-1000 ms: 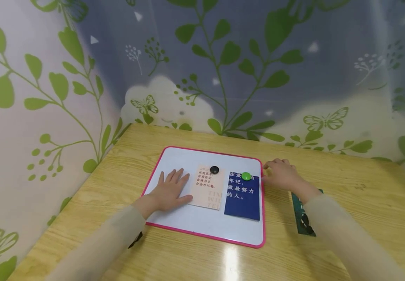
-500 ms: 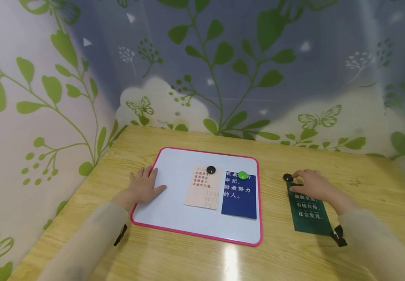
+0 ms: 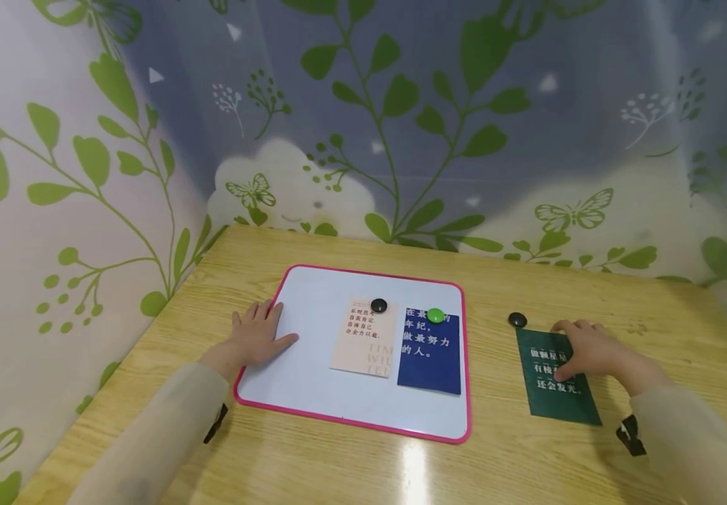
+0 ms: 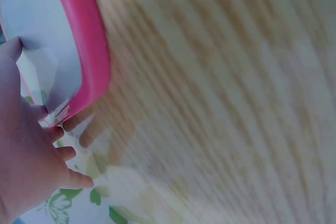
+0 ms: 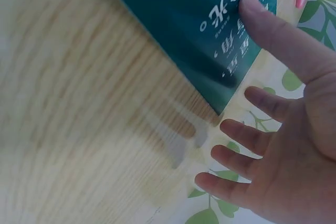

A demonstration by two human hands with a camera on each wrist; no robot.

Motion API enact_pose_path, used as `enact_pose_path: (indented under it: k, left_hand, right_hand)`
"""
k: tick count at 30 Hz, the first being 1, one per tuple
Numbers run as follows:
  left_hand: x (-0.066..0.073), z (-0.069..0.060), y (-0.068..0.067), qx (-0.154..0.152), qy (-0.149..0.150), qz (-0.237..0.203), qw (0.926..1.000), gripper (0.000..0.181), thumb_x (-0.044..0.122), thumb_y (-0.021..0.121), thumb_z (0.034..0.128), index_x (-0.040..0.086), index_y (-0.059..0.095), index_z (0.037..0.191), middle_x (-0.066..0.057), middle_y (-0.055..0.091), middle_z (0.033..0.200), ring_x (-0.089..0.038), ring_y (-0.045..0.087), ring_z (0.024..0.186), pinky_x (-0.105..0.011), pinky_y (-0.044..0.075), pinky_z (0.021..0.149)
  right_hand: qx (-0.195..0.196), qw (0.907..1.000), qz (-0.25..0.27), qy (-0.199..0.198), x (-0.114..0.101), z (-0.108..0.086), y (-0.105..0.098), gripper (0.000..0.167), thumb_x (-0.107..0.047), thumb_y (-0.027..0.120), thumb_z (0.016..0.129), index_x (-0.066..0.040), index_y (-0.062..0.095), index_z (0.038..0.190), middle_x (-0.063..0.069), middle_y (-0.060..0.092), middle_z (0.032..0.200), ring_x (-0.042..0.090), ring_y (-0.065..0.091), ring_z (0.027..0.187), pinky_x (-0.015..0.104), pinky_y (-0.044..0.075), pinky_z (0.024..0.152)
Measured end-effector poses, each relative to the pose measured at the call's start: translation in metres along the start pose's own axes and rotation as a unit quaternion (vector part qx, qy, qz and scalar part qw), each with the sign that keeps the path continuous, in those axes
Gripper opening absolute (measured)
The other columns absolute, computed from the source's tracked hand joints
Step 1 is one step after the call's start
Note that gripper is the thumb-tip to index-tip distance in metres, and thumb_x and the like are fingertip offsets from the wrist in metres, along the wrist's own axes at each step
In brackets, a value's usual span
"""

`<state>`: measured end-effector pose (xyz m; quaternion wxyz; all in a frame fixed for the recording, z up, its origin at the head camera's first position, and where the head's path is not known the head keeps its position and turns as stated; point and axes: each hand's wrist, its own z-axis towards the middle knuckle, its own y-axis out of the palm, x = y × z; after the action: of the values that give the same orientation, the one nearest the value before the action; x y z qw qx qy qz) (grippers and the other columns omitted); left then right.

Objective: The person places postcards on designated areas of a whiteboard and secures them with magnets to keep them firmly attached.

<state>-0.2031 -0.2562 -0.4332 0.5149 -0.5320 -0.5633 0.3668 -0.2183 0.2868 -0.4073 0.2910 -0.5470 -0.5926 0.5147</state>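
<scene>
In the head view my left hand (image 3: 251,340) lies at the left edge of a pink-rimmed whiteboard (image 3: 313,301), fingers spread and thumb over the white surface. The left wrist view shows that hand (image 4: 31,150) beside the pink rim. My right hand (image 3: 593,351) is over the right side of a dark green card (image 3: 555,400) with white writing. Its thumb is above the card and the other fingers extend past the edge, gripping nothing; the right wrist view shows this hand (image 5: 283,135) with fingers apart. Off the card's upper left corner sits a black round magnet (image 3: 517,320).
On the whiteboard are a pale pink card (image 3: 359,354) under a black magnet (image 3: 378,305) and a dark blue card (image 3: 429,368) under a green magnet (image 3: 435,315). The wooden table (image 3: 350,463) meets a leaf-patterned wall (image 3: 439,175) at the back and left.
My left hand has shifted left to the whiteboard's edge. My right hand has left the board's right side, passed by the loose black magnet, and moved right over the green card.
</scene>
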Motion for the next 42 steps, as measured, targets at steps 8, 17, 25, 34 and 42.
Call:
enact_pose_path:
  k: [8, 17, 25, 34, 42]
  left_hand:
    - [0.000, 0.000, 0.001, 0.004, 0.005, -0.008, 0.9999, 0.077, 0.049, 0.047, 0.0931, -0.003, 0.024, 0.145, -0.029, 0.021, 0.150, -0.052, 0.014, 0.137, -0.072, 0.007, 0.104]
    - [0.000, 0.001, 0.000, 0.011, 0.011, -0.009, 0.9998, 0.076, 0.048, 0.046, 0.0934, -0.003, 0.024, 0.145, -0.029, 0.021, 0.150, -0.052, 0.015, 0.137, -0.072, 0.007, 0.104]
    - [0.002, 0.000, -0.002, 0.009, 0.011, -0.005, 0.9999, 0.076, 0.048, 0.047, 0.0930, -0.003, 0.026, 0.145, -0.030, 0.023, 0.149, -0.053, 0.015, 0.137, -0.073, 0.008, 0.104]
    - [0.003, 0.000, -0.002, 0.005, 0.003, -0.002, 1.0000, 0.076, 0.048, 0.047, 0.0929, -0.003, 0.026, 0.145, -0.030, 0.021, 0.149, -0.053, 0.014, 0.137, -0.072, 0.008, 0.104]
    - [0.001, 0.000, -0.001, 0.002, 0.001, -0.004, 1.0000, 0.076, 0.049, 0.047, 0.0930, -0.003, 0.026, 0.145, -0.029, 0.021, 0.150, -0.052, 0.014, 0.137, -0.072, 0.007, 0.105]
  right_hand:
    - [-0.012, 0.9996, 0.008, 0.023, -0.006, -0.003, -0.007, 0.088, -0.037, 0.086, 0.060, 0.008, 0.043, 0.123, 0.043, 0.034, 0.123, 0.059, 0.034, 0.106, 0.066, 0.038, 0.081]
    - [-0.016, 0.9959, 0.069, 0.056, -0.005, -0.001, -0.010, 0.079, -0.021, 0.084, 0.066, 0.010, 0.034, 0.119, 0.042, 0.039, 0.107, 0.046, 0.047, 0.090, 0.055, 0.044, 0.075]
    - [-0.026, 0.9766, 0.203, 0.068, 0.008, -0.005, -0.006, 0.055, 0.002, 0.068, 0.077, 0.017, 0.032, 0.116, 0.032, 0.053, 0.095, 0.025, 0.053, 0.072, 0.037, 0.047, 0.058]
    - [-0.069, 0.9279, 0.362, 0.055, 0.037, -0.011, -0.001, 0.045, 0.002, 0.053, 0.089, 0.014, 0.031, 0.127, 0.008, 0.049, 0.086, 0.012, 0.058, 0.070, 0.031, 0.054, 0.063]
    - [-0.088, 0.9039, 0.415, 0.050, 0.038, -0.015, -0.004, 0.054, -0.004, 0.052, 0.092, 0.012, 0.024, 0.135, 0.004, 0.040, 0.087, 0.010, 0.056, 0.072, 0.030, 0.055, 0.070]
